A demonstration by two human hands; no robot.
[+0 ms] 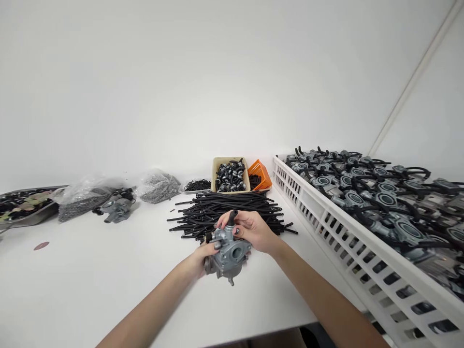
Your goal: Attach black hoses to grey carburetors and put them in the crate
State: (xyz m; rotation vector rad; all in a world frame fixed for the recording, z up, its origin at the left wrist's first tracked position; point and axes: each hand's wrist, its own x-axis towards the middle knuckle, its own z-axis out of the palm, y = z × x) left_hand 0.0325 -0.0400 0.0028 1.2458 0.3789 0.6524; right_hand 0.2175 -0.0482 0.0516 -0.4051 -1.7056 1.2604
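Note:
A grey metal carburetor [232, 253] is held above the white table, its round bore facing me. My left hand [201, 256] grips its left side, thumb on the body. My right hand [253, 232] has its fingers closed round the top of the carburetor, at a black rubber cap [232, 217] that sticks up there. The fingers hide part of the cap's base. Just beyond both hands lies a wide pile of black rubber hoses [217, 208].
A white slatted crate [326, 217] full of carburetors stands along the right. At the back are a cream bin [213, 176] of small black-and-metal parts and an orange basket [266, 176]. Another carburetor [116, 209], plastic bags [158, 186] of small parts and a metal tray [39, 214] lie left.

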